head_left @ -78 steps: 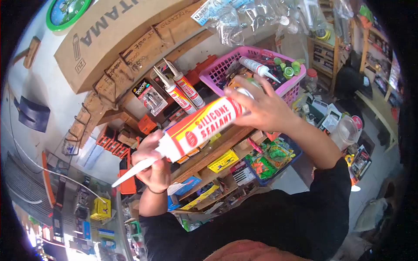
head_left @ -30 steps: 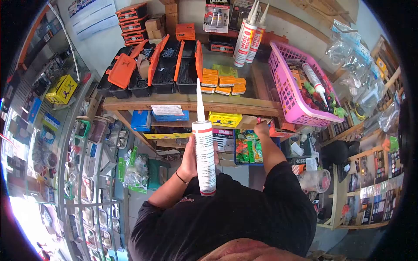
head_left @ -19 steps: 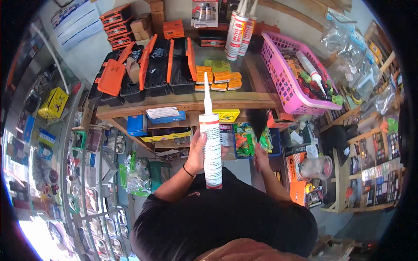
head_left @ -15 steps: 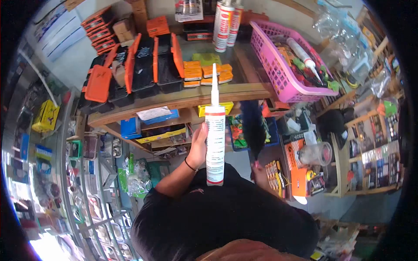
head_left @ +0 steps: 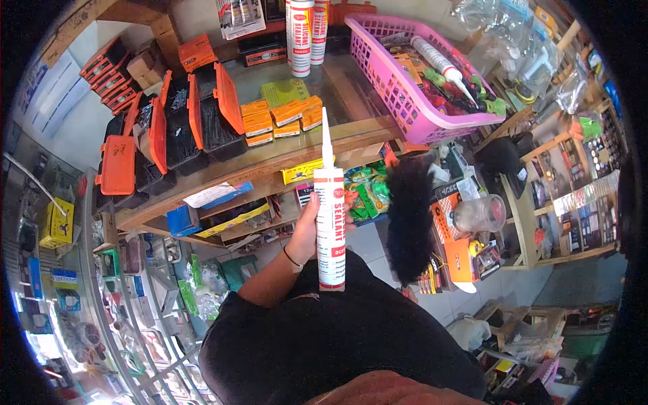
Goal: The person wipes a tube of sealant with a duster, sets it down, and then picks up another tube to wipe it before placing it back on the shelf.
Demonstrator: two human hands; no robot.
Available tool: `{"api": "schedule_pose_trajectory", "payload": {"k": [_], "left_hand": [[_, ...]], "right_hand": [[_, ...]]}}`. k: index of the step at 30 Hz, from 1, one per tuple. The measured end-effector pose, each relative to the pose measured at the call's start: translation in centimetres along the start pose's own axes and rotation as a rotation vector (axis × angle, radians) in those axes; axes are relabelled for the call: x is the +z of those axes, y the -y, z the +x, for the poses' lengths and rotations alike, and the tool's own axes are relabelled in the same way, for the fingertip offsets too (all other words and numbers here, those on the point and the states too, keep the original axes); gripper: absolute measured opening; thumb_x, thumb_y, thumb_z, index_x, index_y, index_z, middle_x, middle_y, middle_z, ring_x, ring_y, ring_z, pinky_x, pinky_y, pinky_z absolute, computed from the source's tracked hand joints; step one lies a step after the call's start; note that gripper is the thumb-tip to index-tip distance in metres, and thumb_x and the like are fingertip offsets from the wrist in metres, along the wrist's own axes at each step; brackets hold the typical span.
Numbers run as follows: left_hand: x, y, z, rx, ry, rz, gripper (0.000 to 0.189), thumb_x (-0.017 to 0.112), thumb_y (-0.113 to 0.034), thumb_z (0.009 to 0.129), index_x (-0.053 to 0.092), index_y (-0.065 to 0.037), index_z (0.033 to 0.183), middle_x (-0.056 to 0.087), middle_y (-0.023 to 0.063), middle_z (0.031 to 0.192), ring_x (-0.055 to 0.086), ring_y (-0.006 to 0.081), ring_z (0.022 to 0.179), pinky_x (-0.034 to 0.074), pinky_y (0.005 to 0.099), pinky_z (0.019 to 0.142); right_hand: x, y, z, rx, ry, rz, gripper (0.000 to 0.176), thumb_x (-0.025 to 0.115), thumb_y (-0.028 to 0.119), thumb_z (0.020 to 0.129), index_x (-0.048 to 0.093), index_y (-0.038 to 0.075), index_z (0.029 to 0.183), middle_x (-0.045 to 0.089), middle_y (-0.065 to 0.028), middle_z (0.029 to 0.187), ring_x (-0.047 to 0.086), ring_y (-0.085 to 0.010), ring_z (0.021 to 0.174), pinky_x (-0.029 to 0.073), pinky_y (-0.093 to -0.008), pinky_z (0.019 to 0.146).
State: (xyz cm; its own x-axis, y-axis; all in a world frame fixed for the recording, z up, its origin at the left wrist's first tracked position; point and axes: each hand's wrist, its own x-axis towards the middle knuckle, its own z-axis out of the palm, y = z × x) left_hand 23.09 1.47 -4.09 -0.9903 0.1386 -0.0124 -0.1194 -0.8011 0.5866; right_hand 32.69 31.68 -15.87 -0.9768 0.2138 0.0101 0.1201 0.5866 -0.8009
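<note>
My left hand (head_left: 305,231) grips a white and red silicone sealant tube (head_left: 331,229) around its middle and holds it upright in front of my chest, its long white nozzle pointing at the wooden shelf (head_left: 270,158). Just right of the tube stands a black fluffy duster (head_left: 409,219), raised on end. My right hand (head_left: 407,291) holds it from below and is almost wholly hidden under its bristles and behind my black shirt.
A pink basket (head_left: 398,101) of tubes and small parts sits on the shelf's right end. Two more sealant tubes (head_left: 300,34) stand at the back, with orange boxes (head_left: 277,115) and open black-and-orange cases (head_left: 169,128) beside them. A clear jar (head_left: 479,212) is at right, glass display cases (head_left: 135,297) at left.
My right hand let go of the tube, reached under the shelf and came back up with the black duster beside the tube. The left hand turned the tube upright and keeps it there.
</note>
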Motion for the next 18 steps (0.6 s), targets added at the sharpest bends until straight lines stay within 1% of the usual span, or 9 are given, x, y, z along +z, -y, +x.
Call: {"api": "schedule_pose_trajectory", "payload": {"k": [1, 3, 7, 9, 10, 12, 15, 16, 18], "left_hand": [[0.7, -0.1, 0.0, 0.017, -0.138, 0.038, 0.065, 0.019, -0.055, 0.086, 0.042, -0.002, 0.114, 0.057, 0.0130, 0.096, 0.058, 0.0211, 0.080, 0.050, 0.0338, 0.066], [0.4, -0.4, 0.0, 0.008, -0.051, -0.046, 0.063, 0.020, -0.053, 0.087, 0.039, -0.002, 0.119, 0.054, 0.0142, 0.104, 0.057, 0.0229, 0.086, 0.050, 0.0354, 0.068], [0.2, -1.0, -0.6, -0.100, -0.016, -0.161, 0.064, 0.021, -0.058, 0.084, 0.040, -0.006, 0.116, 0.053, 0.0120, 0.098, 0.054, 0.0256, 0.087, 0.047, 0.0396, 0.073], [0.0, -0.8, -0.8, -0.037, -0.043, -0.203, 0.068, 0.018, -0.063, 0.082, 0.042, -0.007, 0.112, 0.053, 0.0107, 0.092, 0.054, 0.0241, 0.080, 0.048, 0.0372, 0.069], [0.0, -0.9, -0.6, -0.028, -0.159, -0.137, 0.070, 0.018, -0.065, 0.080, 0.044, -0.007, 0.107, 0.054, 0.0102, 0.084, 0.055, 0.0230, 0.075, 0.048, 0.0355, 0.065], [-0.5, -1.2, 0.0, 0.024, -0.132, -0.117, 0.069, 0.019, -0.065, 0.080, 0.044, -0.006, 0.107, 0.054, 0.0104, 0.083, 0.055, 0.0227, 0.073, 0.048, 0.0353, 0.063], [1.3, -2.3, 1.2, 0.107, -0.152, -0.125, 0.066, 0.024, -0.063, 0.081, 0.046, -0.006, 0.105, 0.055, 0.0109, 0.084, 0.056, 0.0215, 0.073, 0.048, 0.0348, 0.063], [1.6, -2.7, 1.9, 0.161, -0.082, -0.091, 0.061, 0.028, -0.060, 0.082, 0.045, -0.006, 0.106, 0.055, 0.0093, 0.084, 0.056, 0.0200, 0.074, 0.048, 0.0337, 0.066], [2.7, -3.7, 3.6, 0.213, -0.053, -0.094, 0.057, 0.033, -0.056, 0.083, 0.045, -0.005, 0.106, 0.054, 0.0084, 0.083, 0.057, 0.0211, 0.077, 0.048, 0.0341, 0.072]], "right_hand": [[0.6, -0.5, 0.4, 0.003, 0.001, 0.005, 0.018, 0.059, 0.017, 0.077, 0.053, 0.001, 0.073, 0.042, 0.0001, 0.050, 0.037, -0.0075, 0.049, 0.030, -0.0249, 0.044], [2.3, -0.9, 2.3, -0.090, 0.017, 0.255, 0.015, 0.059, 0.013, 0.076, 0.052, 0.000, 0.072, 0.042, -0.0003, 0.051, 0.037, -0.0079, 0.050, 0.030, -0.0255, 0.044], [1.8, 3.5, 5.8, -0.159, 0.164, 0.166, 0.013, 0.058, 0.012, 0.077, 0.052, 0.001, 0.072, 0.041, -0.0014, 0.052, 0.037, -0.0091, 0.049, 0.030, -0.0265, 0.045], [1.5, 6.5, 6.9, -0.442, 0.145, 0.124, 0.013, 0.059, 0.011, 0.078, 0.052, 0.002, 0.072, 0.046, -0.0003, 0.062, 0.042, -0.0082, 0.053, 0.036, -0.0213, 0.050], [1.6, 6.9, 7.2, -0.454, 0.157, 0.130, 0.013, 0.059, 0.011, 0.078, 0.052, 0.002, 0.072, 0.046, -0.0003, 0.062, 0.042, -0.0082, 0.053, 0.036, -0.0213, 0.050], [1.7, 7.2, 7.8, -0.345, 0.192, 0.323, 0.010, 0.056, 0.011, 0.076, 0.052, 0.003, 0.071, 0.043, -0.0059, 0.056, 0.041, -0.0160, 0.051, 0.032, -0.0287, 0.047], [1.3, 6.0, 9.1, -0.378, 0.377, 0.239, 0.008, 0.056, 0.012, 0.075, 0.054, 0.004, 0.074, 0.048, -0.0068, 0.061, 0.044, -0.0173, 0.055, 0.036, -0.0308, 0.052], [0.7, 7.0, 9.8, -0.993, 0.126, -0.159, 0.011, 0.057, 0.015, 0.073, 0.056, 0.004, 0.077, 0.051, -0.0069, 0.066, 0.047, -0.0176, 0.057, 0.040, -0.0342, 0.057], [0.2, 8.1, 10.3, -0.916, 0.263, -0.096, 0.011, 0.056, 0.015, 0.073, 0.055, 0.004, 0.076, 0.052, -0.0066, 0.066, 0.048, -0.0183, 0.056, 0.040, -0.0359, 0.058]]}}
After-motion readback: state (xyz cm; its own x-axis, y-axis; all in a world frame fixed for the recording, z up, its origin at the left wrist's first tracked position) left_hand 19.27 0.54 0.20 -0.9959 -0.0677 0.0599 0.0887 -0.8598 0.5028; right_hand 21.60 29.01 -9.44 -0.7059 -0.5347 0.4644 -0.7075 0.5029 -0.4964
